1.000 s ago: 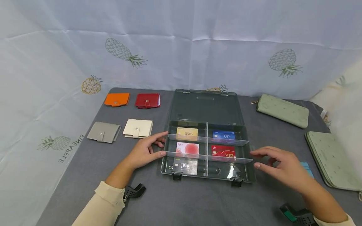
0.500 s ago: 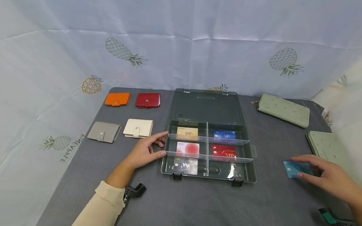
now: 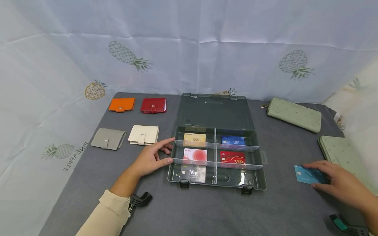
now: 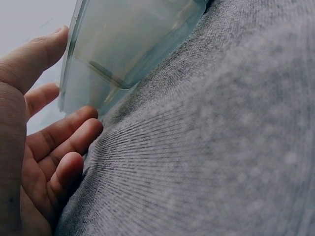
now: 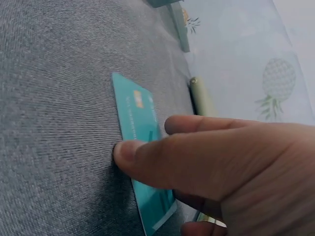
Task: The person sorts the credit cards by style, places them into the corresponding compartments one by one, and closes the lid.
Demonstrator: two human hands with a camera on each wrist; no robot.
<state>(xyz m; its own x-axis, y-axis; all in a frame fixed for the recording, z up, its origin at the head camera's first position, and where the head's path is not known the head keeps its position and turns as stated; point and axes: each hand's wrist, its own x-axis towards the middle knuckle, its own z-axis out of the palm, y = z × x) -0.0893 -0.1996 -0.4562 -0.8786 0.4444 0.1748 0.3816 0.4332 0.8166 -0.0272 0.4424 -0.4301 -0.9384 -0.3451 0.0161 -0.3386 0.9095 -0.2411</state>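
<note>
A light-blue chip card (image 3: 308, 174) lies on the grey cloth at the right. My right hand (image 3: 339, 182) is over it, thumb at its near long edge and fingers at the far one, pinching it across its width; the right wrist view shows the card (image 5: 140, 115) beneath the thumb. At the left side of the dark clear divided box (image 3: 172, 170), my left hand (image 3: 152, 157) rests thumb and forefinger against the wall, fingers relaxed. Inside the box are a gold card (image 3: 195, 137), a pink-and-white card (image 3: 195, 154), a dark Vip card (image 3: 193, 173), a blue card (image 3: 233, 141) and a red card (image 3: 233, 158).
The box lid (image 3: 215, 111) lies folded back behind the box. On the left are small wallets: orange (image 3: 121, 104), red (image 3: 153, 105), grey (image 3: 108, 138) and cream (image 3: 144, 134). Two green wallets (image 3: 295, 114) lie at the right, one beside my right hand. A pineapple-print curtain (image 3: 189, 59) hangs behind.
My right hand has left the box's right side and moved right to the light-blue card, which has shifted slightly left and turned. My left hand has stayed at the box.
</note>
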